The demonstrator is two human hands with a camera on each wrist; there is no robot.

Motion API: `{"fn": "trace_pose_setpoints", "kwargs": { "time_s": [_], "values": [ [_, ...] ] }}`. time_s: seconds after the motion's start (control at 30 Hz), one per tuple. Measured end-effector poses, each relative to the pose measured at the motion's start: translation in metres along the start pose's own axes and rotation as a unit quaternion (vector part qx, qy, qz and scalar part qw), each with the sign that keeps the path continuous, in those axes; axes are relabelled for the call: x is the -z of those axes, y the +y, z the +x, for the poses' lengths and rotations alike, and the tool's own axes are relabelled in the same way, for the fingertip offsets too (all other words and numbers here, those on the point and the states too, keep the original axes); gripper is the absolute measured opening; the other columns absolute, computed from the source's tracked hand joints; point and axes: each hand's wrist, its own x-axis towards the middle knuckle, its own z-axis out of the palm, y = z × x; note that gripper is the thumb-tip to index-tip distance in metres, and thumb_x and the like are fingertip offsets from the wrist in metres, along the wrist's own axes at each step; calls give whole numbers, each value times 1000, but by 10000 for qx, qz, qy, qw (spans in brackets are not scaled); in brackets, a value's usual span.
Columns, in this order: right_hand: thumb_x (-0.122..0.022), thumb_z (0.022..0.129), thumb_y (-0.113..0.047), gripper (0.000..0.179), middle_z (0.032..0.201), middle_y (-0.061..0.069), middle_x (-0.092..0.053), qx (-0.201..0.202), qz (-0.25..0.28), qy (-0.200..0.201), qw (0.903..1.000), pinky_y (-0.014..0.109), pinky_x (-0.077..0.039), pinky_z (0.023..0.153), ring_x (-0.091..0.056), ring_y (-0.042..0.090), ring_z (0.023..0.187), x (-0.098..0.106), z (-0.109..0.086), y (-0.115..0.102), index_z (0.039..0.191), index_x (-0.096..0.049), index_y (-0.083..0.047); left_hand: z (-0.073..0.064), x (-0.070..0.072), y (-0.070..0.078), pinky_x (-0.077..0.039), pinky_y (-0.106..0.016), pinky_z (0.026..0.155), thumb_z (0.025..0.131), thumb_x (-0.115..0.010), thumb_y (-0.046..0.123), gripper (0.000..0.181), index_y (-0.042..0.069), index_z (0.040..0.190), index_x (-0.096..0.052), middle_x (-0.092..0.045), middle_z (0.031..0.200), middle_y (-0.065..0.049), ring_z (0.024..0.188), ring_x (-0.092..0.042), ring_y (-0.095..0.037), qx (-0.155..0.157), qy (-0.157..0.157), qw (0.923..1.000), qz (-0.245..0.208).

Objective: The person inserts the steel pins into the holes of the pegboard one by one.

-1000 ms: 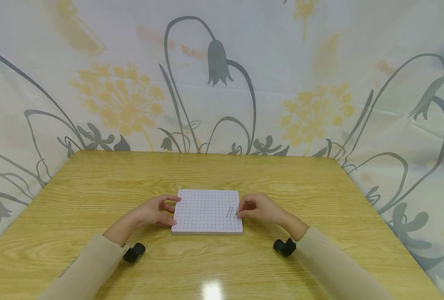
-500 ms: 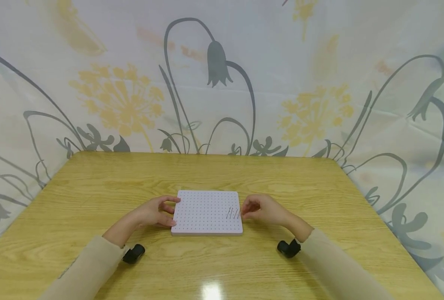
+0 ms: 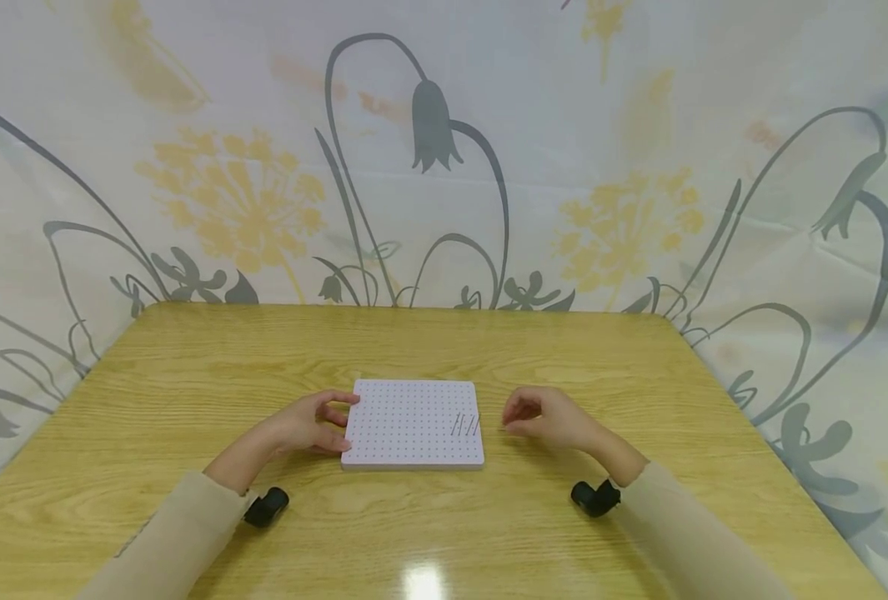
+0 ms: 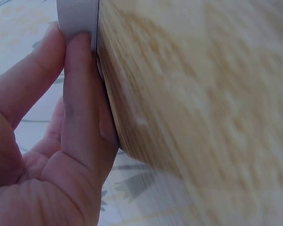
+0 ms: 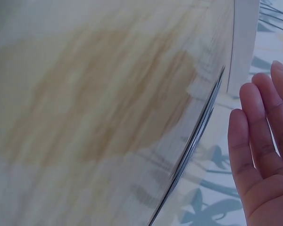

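Pegboard point(image 3: 406, 417), white and dotted with rows of small holes, lies flat on the wooden table point(image 3: 413, 342), its long axis running left to right across the person's front and its rounded corners nearly square to the table. The only trace that resembles writing is a small dark mark point(image 3: 136, 536) on the left sleeve point(image 3: 181, 521), too small to read.

Near the board's right edge are 4 thin rods point(image 3: 469, 425). Their long axes are close to parallel, each slanting in the head view so that its far end points up and to the right.

The left hand point(image 3: 304, 422) rests at the board's left end, thumb and fingers spread well apart; fingertips press on the edge in 2 places, and nothing is wrapped in the grip. The right hand point(image 3: 556, 418) hovers to the right of the board, apart from it, its fingers loosely bent and nothing seen between them; the wrist view shows part of that hand only.

Just beside those fingers in the right wrist view, a slim bunch of dark, metallic-looking rods point(image 5: 187, 148) slants diagonally; its exact count cannot be told.
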Motion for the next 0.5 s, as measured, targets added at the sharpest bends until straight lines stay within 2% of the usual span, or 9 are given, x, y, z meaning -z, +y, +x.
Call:
{"fn": "trace_pose_setpoints", "kwargs": {
  "time_s": [0.5],
  "values": [
    [-71,83,-7,8,85,0,-65,-262,-213,142,9993,27,-49,69,-60,13,78,11,-12,9,87,-65,-5,-4,-1,3,-52,-33,72,77,-71,-8,68,-2,137,-39,-46,107,-19,86,-52,-22,-52,-23,10000,35]
  ]
}}
